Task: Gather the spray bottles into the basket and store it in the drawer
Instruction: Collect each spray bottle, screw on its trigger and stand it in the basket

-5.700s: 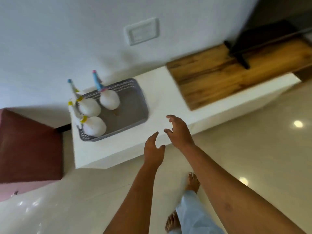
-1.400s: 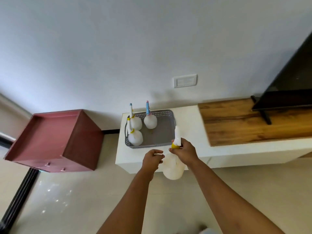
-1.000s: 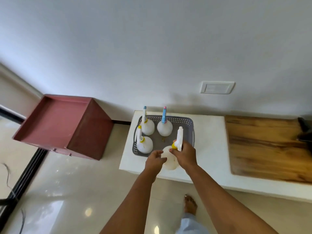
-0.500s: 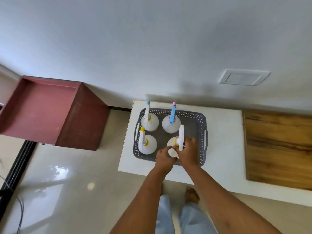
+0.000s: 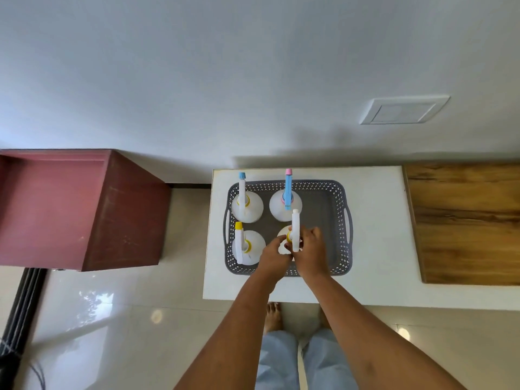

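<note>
At the 9 o'clock side of the view stands a dark red boxy wooden cabinet [image 5: 84, 209] on the glossy pale tiled floor [image 5: 112, 319], against the plain white wall [image 5: 225, 80]. Just right of it is the low white counter [image 5: 374, 220], and on the counter's left part sits the grey perforated plastic basket with side handles [image 5: 342, 220].

Four white round-bodied spray bottles stand upright inside the basket, filling its left and middle part — its right part is bare. At the basket's 10 o'clock corner is the bottle with the white trigger head and pale blue nozzle [image 5: 246, 206]. At its 8 o'clock corner is the bottle with the yellow nozzle cap [image 5: 247, 246]. Toward 12 o'clock stands the bottle with the blue trigger head and pink nozzle [image 5: 285, 206]. Toward 6 o'clock is the bottle with the all-white trigger head and yellow collar [image 5: 294, 232], and both hands are on it.

The left hand [image 5: 273, 256] is curled against the bottle's body from the left. The right hand [image 5: 311, 251] is closed around its neck and trigger — fingers wrapped on the right side.

At 3 o'clock a brown wood-grain panel [image 5: 464, 220] covers the counter's right stretch. At 1 o'clock a white switch plate [image 5: 402, 109] is set in the wall. At 6 o'clock, below the arms, show pale blue trouser legs [image 5: 309, 358] and a bare foot [image 5: 273, 316].
</note>
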